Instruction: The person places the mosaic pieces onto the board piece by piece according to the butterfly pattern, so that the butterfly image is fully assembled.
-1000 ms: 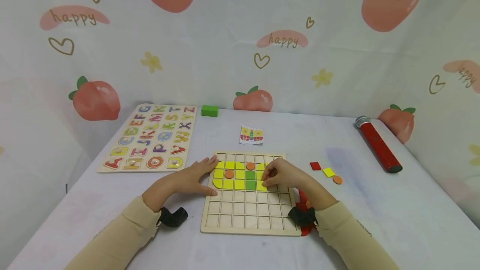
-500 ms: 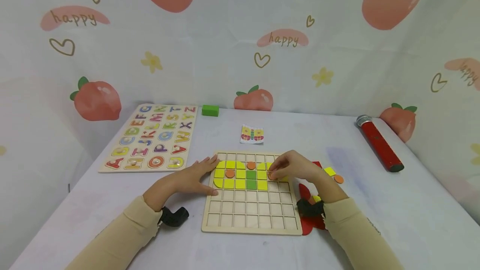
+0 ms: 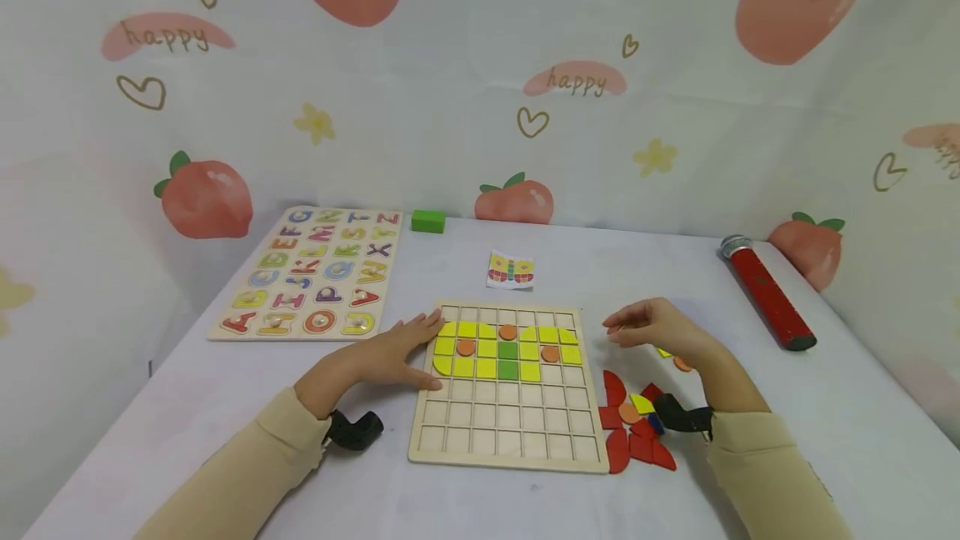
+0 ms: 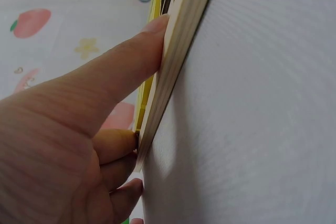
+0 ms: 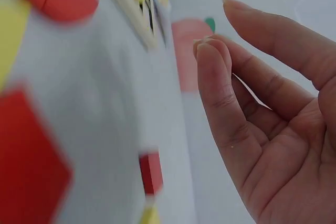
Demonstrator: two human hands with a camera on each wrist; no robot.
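A wooden grid board lies flat at the middle of the table. Its upper rows carry yellow tiles, two green squares and orange discs. Against the board's left edge rests my left hand, fingers extended; in the left wrist view its thumb touches the rim. My right hand hovers right of the board over the table. Seen from the right wrist, its fingers are loosely bent, the thumb stands apart, and nothing is held.
Red pieces lie in a loose pile by the board's right edge, with an orange disc among them. Behind are a butterfly picture card and a green block. An alphabet board lies left, a red microphone right.
My right hand has let go of an orange disc in the second tile row and moved right, off the board. The left hand has stayed at the board's edge.
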